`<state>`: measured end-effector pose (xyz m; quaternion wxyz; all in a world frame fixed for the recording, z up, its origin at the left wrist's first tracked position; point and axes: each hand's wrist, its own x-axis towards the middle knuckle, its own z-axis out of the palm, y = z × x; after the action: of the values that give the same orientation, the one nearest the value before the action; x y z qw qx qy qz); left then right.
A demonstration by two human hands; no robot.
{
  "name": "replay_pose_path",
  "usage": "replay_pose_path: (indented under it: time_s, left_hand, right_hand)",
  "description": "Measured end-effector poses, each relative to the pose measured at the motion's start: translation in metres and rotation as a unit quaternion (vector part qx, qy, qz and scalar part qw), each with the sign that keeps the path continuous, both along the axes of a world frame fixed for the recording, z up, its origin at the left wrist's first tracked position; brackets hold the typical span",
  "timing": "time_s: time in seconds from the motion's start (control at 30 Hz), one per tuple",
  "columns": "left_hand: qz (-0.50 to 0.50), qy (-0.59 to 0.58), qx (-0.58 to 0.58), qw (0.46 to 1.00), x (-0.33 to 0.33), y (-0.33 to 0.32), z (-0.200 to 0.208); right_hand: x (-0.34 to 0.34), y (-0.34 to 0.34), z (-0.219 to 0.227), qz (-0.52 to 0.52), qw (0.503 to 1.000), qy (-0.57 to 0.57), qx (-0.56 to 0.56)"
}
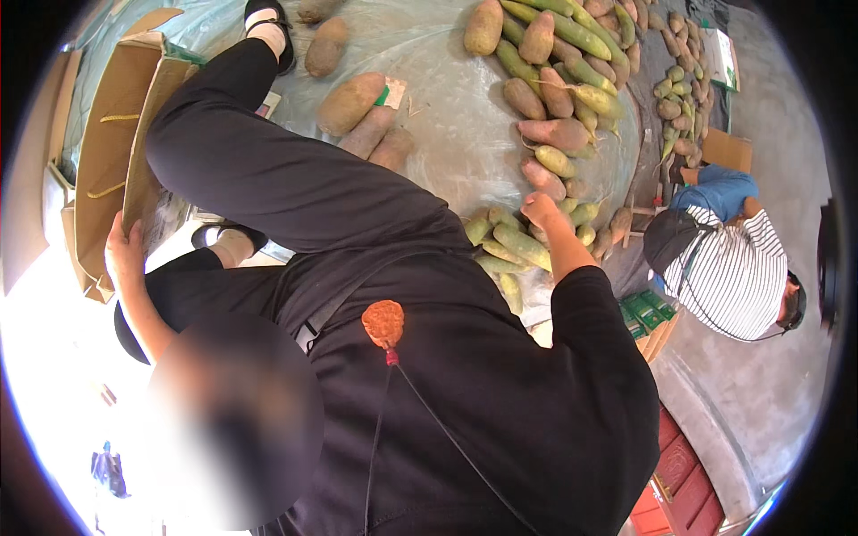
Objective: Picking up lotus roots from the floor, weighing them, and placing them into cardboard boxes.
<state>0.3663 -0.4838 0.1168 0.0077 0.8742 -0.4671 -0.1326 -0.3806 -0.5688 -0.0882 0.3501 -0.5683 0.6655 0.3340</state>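
At the left, my left hand (125,252) grips the lower edge of an open cardboard box (112,161) with yellow cord handles. The box stands tilted beside my bent leg. My right hand (540,211) reaches to the heap, its fingers curled against the end of a pinkish root vegetable (542,179). Whether anything is inside those fingers is hidden. Green radishes (521,244) lie just below and left of that hand, with more green and reddish roots above it.
Several large brown roots (351,103) lie on the plastic sheet (438,125) at upper middle. On the right, another person in a striped shirt (733,272) bends near a small stool. Green packs in a carton (648,313) and a further pile of roots (684,98) are nearby.
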Motion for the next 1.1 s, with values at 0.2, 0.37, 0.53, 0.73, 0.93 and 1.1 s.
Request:
replay_pose_path:
  time_s: [0.2, 0.37, 0.53, 0.73, 0.93, 1.1]
  left_hand:
    - [-0.002, -0.015, -0.019, 1.000, 0.006, 0.002, -0.013]
    - [0.020, -0.019, -0.003, 1.000, 0.003, 0.003, -0.009]
    - [0.009, -0.066, -0.008, 0.998, 0.003, 0.004, -0.013]
    - [0.031, -0.053, -0.014, 0.998, -0.016, -0.002, 0.003]
    - [0.030, -0.039, -0.031, 0.998, -0.027, -0.006, 0.013]
    - [0.036, -0.013, -0.011, 0.999, -0.028, -0.008, 0.017]
  right_hand:
    - [0.019, 0.048, 0.008, 0.043, 0.998, 0.035, 0.027]
    - [0.046, 0.075, 0.013, 0.123, 0.982, 0.133, 0.055]
    - [0.047, 0.079, 0.000, 0.144, 0.972, 0.180, 0.050]
    - [0.050, 0.070, 0.002, 0.131, 0.976, 0.166, 0.044]
    - [0.062, 0.045, 0.014, 0.072, 0.993, 0.091, -0.023]
    - [0.085, -0.006, 0.001, 0.024, 0.995, -0.021, -0.094]
